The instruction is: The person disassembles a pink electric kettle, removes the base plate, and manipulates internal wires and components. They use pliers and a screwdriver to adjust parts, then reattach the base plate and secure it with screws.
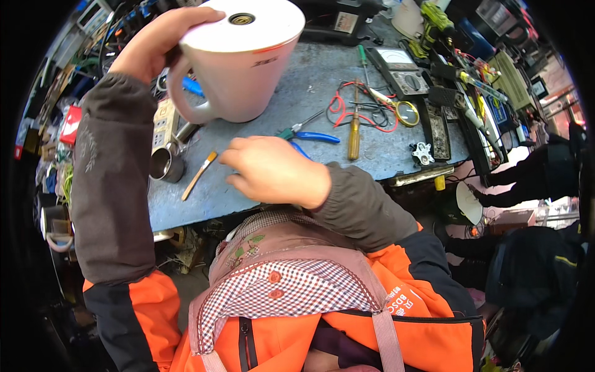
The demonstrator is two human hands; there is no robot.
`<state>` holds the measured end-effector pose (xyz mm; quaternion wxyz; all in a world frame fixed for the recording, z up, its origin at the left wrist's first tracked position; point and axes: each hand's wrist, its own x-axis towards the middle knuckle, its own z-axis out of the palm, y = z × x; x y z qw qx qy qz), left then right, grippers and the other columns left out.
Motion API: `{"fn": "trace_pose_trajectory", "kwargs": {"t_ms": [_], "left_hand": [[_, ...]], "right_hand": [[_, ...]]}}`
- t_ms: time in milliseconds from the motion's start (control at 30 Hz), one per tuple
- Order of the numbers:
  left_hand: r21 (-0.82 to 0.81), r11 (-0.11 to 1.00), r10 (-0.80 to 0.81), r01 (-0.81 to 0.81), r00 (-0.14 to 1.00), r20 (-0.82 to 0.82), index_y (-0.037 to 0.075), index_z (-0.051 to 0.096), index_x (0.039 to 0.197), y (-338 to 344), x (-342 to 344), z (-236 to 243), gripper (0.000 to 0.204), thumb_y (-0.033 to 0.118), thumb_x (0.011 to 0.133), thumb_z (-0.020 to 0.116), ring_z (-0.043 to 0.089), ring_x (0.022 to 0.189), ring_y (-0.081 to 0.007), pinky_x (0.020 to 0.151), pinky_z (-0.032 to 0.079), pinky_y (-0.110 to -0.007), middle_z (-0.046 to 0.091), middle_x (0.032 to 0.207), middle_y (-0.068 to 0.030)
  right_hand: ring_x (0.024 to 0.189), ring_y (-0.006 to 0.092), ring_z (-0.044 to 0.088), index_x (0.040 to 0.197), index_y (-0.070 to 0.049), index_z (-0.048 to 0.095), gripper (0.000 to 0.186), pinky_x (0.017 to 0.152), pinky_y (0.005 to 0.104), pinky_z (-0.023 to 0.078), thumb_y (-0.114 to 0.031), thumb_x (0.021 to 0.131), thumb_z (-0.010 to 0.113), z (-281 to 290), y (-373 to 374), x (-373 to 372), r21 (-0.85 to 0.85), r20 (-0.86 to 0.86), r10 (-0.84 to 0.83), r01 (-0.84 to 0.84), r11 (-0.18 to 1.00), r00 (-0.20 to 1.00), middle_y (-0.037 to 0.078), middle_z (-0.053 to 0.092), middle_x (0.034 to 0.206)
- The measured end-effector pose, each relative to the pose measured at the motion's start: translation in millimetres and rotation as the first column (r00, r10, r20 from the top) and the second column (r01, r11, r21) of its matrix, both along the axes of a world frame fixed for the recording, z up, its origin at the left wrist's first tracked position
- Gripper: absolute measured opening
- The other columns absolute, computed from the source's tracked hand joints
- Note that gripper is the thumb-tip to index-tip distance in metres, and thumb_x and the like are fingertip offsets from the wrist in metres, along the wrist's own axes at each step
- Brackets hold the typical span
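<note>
My left hand [152, 43] grips a white jug-like appliance [238, 77], which has a side handle and a flat white top with a round fitting in its middle. My right hand [279, 170] is over the blue bench, fingers bent and apart, holding nothing visible. Just behind it lie blue-handled pliers [319, 137] and a green-handled tool [286, 133], both partly hidden. A wooden brush [198, 175] lies left of that hand, beside a small metal cup [162, 164].
A yellow screwdriver [354, 142], red and black leads, a magnifier [406, 113] and an analogue meter [406, 80] occupy the bench's right. A power strip [163, 124] is at left. Several tools, including a green drill [435, 18], crowd the back. Dark-clothed legs [527, 170] show at right.
</note>
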<state>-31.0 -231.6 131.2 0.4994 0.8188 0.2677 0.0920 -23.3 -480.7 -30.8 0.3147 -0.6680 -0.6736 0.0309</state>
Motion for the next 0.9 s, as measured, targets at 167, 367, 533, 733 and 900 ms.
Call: {"fn": "trace_pose_trajectory", "kwargs": {"t_ms": [167, 367, 533, 733, 900], "left_hand": [[-0.168, 0.983, -0.065, 0.078, 0.995, 0.080, 0.005, 0.076, 0.128, 24.3, -2.9, -6.4, 0.048, 0.043, 0.100, 0.078, 0.077, 0.100, -0.0126, 0.088, 0.059, -0.028, 0.081, 0.115, -0.0059], [-0.167, 0.979, -0.103, 0.120, 0.989, 0.108, 0.004, 0.075, 0.131, 35.9, 4.6, -21.5, 0.048, 0.042, 0.102, 0.078, 0.075, 0.100, -0.0110, 0.092, 0.058, -0.027, 0.080, 0.116, -0.0058], [-0.128, 0.983, -0.114, 0.132, 0.983, 0.142, 0.003, 0.071, 0.138, 21.1, -12.3, -12.6, 0.049, 0.039, 0.104, 0.074, 0.077, 0.099, -0.0105, 0.090, 0.058, -0.025, 0.080, 0.117, -0.0045], [-0.083, 0.987, -0.118, 0.140, 0.966, 0.229, -0.001, 0.068, 0.139, -1.1, -36.4, -19.0, 0.049, 0.031, 0.103, 0.076, 0.077, 0.100, -0.0136, 0.091, 0.059, -0.027, 0.079, 0.118, -0.0075], [-0.070, 0.982, -0.148, 0.177, 0.941, 0.305, -0.003, 0.068, 0.139, -34.5, -42.0, -24.4, 0.053, 0.028, 0.098, 0.081, 0.077, 0.099, -0.0142, 0.087, 0.061, -0.028, 0.080, 0.117, -0.0089]], "right_hand": [[0.093, 0.0404, 0.075, 0.111, -0.002, 0.078, 0.021, 0.080, 0.0468, 0.061, -0.012, 0.093, 0.078, 4.1, -71.0, 43.1, 0.099, -0.152, -0.242, 0.259, 0.961, 0.958, 0.020, 0.077, 0.099], [0.093, 0.0396, 0.077, 0.105, -0.001, 0.080, 0.015, 0.082, 0.0463, 0.061, -0.003, 0.093, 0.072, -13.6, -143.2, 109.1, 0.278, -0.132, -0.745, 0.746, 0.605, 0.654, 0.020, 0.078, 0.099], [0.089, 0.0414, 0.074, 0.095, -0.005, 0.083, 0.011, 0.080, 0.0497, 0.059, -0.010, 0.092, 0.074, -42.5, -159.5, 153.0, 0.173, 0.007, -0.839, 0.825, 0.537, 0.545, 0.020, 0.075, 0.093], [0.090, 0.0424, 0.073, 0.095, -0.007, 0.084, 0.013, 0.080, 0.0505, 0.059, -0.013, 0.093, 0.073, -65.7, -145.6, 161.9, 0.221, 0.117, -0.829, 0.799, 0.559, 0.547, 0.020, 0.075, 0.094], [0.085, 0.0347, 0.073, 0.105, -0.002, 0.076, 0.010, 0.076, 0.0432, 0.058, -0.006, 0.097, 0.071, -40.6, -150.9, 144.8, 0.238, -0.074, -0.836, 0.824, 0.514, 0.543, 0.017, 0.072, 0.094]]}}
